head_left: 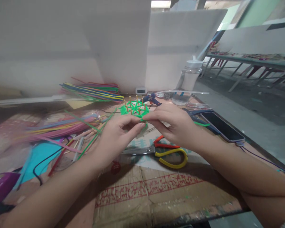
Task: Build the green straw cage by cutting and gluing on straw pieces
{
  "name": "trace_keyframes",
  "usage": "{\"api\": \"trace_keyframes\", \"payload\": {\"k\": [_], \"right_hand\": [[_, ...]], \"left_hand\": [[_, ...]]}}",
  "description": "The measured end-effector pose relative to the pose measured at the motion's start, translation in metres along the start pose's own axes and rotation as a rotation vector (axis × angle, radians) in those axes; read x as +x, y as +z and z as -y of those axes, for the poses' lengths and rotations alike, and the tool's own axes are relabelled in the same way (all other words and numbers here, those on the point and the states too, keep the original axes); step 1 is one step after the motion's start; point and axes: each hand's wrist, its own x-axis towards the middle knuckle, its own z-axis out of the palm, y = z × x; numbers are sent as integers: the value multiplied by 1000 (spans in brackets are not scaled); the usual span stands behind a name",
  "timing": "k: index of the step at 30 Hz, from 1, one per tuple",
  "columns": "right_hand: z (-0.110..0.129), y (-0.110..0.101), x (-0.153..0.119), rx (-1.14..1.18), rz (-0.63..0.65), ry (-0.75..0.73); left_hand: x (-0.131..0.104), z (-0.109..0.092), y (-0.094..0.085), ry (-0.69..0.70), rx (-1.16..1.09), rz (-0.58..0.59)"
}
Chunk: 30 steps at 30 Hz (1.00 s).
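A green wheel-shaped craft piece [136, 104], with spokes and several upright wooden sticks round its rim, is beyond my fingertips. Green strip material is wound along its near edge. My left hand [125, 128] is closed, thumb and forefinger pinching the green strip at that edge. From the other side my right hand [169, 122] pinches the same strip, its fingertips meeting those of the left. The exact bit between the fingers is mostly covered. Below the hands lie scissors [171, 158] with one red and one yellow handle, blades pointing left.
Bundled coloured pipe cleaners [92, 91] lie at the back left, plastic-wrapped ones [66, 128] nearer. Behind the piece is a blue glue gun [153, 99]. A water bottle [186, 82] and phone [222, 126] stand and lie at right. Cardboard [133, 193] covers the front; a purple tool [4, 186] is left.
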Motion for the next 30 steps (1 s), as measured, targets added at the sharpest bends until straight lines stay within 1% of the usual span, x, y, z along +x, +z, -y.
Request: {"api": "trace_keyframes", "payload": {"k": [6, 11, 21, 30], "right_hand": [[1, 0, 0, -76, -24, -66], [1, 2, -2, -41, -29, -42], [1, 2, -1, -51, -12, -75], [-1, 3, -2, -49, -11, -76]], "left_hand": [[1, -5, 1, -3, -27, 21], [2, -7, 2, -25, -23, 24], [1, -4, 2, -39, -37, 10], [3, -9, 1, -63, -50, 28]]}}
